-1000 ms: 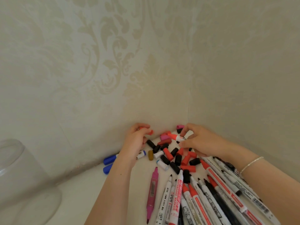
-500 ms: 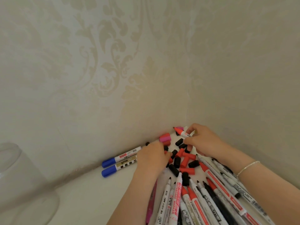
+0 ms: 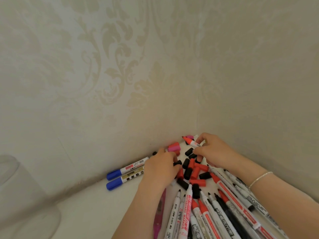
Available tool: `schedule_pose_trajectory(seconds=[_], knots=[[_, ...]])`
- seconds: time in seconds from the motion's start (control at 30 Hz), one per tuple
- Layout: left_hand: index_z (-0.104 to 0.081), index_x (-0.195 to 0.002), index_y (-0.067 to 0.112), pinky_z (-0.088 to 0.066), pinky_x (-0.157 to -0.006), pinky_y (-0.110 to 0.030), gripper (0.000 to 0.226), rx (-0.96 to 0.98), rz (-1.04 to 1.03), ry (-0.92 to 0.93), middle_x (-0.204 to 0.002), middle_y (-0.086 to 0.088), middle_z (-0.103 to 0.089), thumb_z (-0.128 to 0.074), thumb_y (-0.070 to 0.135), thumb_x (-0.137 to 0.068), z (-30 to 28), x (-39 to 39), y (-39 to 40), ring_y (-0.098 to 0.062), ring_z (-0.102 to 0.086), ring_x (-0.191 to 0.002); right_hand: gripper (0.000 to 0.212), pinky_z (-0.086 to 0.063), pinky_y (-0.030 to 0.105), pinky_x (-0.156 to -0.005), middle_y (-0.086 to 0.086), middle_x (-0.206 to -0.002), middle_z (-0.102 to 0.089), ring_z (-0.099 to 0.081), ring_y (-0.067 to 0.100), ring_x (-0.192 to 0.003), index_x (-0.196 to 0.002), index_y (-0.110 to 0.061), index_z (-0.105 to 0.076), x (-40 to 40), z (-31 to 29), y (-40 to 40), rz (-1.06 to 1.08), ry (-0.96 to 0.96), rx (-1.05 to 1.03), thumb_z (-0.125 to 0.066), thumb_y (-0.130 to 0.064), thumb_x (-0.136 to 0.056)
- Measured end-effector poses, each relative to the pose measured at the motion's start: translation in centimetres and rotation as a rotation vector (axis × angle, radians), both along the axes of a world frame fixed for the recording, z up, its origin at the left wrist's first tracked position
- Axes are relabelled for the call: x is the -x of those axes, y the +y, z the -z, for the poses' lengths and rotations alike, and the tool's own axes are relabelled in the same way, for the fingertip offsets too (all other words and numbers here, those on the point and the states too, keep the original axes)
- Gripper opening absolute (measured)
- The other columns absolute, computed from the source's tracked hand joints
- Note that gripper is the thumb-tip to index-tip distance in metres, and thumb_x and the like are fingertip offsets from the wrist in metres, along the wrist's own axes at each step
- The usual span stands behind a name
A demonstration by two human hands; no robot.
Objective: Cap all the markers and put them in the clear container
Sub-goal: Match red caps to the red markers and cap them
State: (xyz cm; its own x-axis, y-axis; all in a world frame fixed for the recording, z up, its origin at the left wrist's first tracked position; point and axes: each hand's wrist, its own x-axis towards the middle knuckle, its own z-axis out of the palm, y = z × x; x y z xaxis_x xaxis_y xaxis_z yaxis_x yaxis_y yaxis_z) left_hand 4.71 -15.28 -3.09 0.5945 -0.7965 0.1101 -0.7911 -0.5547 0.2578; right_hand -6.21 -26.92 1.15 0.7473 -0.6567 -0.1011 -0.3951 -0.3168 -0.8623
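barely begun: my right hand (image 3: pixel 213 151) pinches an uncapped red marker (image 3: pixel 190 141), my left hand (image 3: pixel 161 167) digs among loose caps (image 3: pixel 195 170) at the tabletop's far corner, grip unclear; clear container (image 3: pixel 19 195) looks empty.

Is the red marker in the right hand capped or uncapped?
Uncapped. The red marker held by the right hand shows its bare pointed tip toward the wall corner, with no cap on it.

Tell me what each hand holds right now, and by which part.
The right hand pinches an uncapped red marker, its grip on the white barrel just behind the red tip. The left hand rests palm-down on the loose caps; whether it holds one cannot be told.
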Motion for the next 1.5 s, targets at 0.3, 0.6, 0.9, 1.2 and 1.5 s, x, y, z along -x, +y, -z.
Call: schedule_pose_trajectory(seconds=[0.3, 0.6, 0.9, 1.2, 1.5], knots=[[-0.061, -0.120, 0.028, -0.048, -0.092, -0.034, 0.030, 0.072, 0.062, 0.329, -0.118, 0.000, -0.045, -0.047, 0.017, -0.095, -0.2, -1.2, 0.4, -0.019, -0.054, -0.107, 0.016, -0.026, 0.012, -0.028, 0.011, -0.070, -0.060, -0.037, -0.001, -0.022, -0.105, -0.007, -0.052, -0.1, 0.0, 0.1, 0.011, -0.011, -0.004, -0.055, -0.002, -0.089], [-0.067, -0.095, 0.018, -0.041, -0.071, -0.028, 0.024, 0.017, 0.045, -0.046, -0.100, 0.001, -0.052, -0.060, 0.039, -0.088, -1.2, 0.6, 0.1, -0.019, -0.056, -0.091, 0.020, -0.025, 0.012, -0.028, 0.009, -0.072, -0.059, -0.037, 0.000, -0.021, -0.109, -0.004, -0.053, -0.4, -0.2, 0.6, 0.004, -0.009, 0.011, -0.056, -0.002, -0.089], [-0.062, -0.096, 0.010, -0.047, -0.070, -0.032, 0.021, 0.099, -0.032, 0.168, -0.093, -0.001, -0.055, -0.054, 0.029, -0.093, -0.4, 1.4, -0.9, -0.020, -0.056, -0.082, 0.015, -0.025, 0.015, -0.030, 0.006, -0.062, -0.057, -0.033, 0.001, -0.023, -0.103, -0.008, -0.053, -0.3, -0.2, 0.4, 0.007, -0.012, 0.018, -0.055, -0.004, -0.088], [-0.064, -0.108, 0.013, -0.048, -0.075, -0.024, 0.014, 1.041, -0.202, 1.472, -0.084, 0.001, -0.074, -0.057, 0.016, -0.096, -3.1, -0.8, 0.4, -0.008, -0.070, -0.076, 0.012, -0.026, 0.017, -0.034, 0.005, -0.060, -0.063, -0.033, 0.004, -0.030, -0.094, -0.013, -0.057, 0.0, -0.9, 1.2, -0.102, -0.149, 0.025, -0.062, -0.007, -0.086], [-0.064, -0.111, 0.019, -0.051, -0.078, -0.026, 0.017, 1.060, -0.160, 1.434, -0.093, -0.001, -0.075, -0.056, 0.015, -0.096, -3.3, -0.5, 0.5, -0.011, -0.071, -0.080, 0.012, -0.030, 0.019, -0.038, -0.002, -0.055, -0.062, -0.036, 0.006, -0.034, -0.092, -0.016, -0.059, -0.4, -0.8, 1.6, -0.138, -0.054, 0.137, -0.064, -0.008, -0.084]])
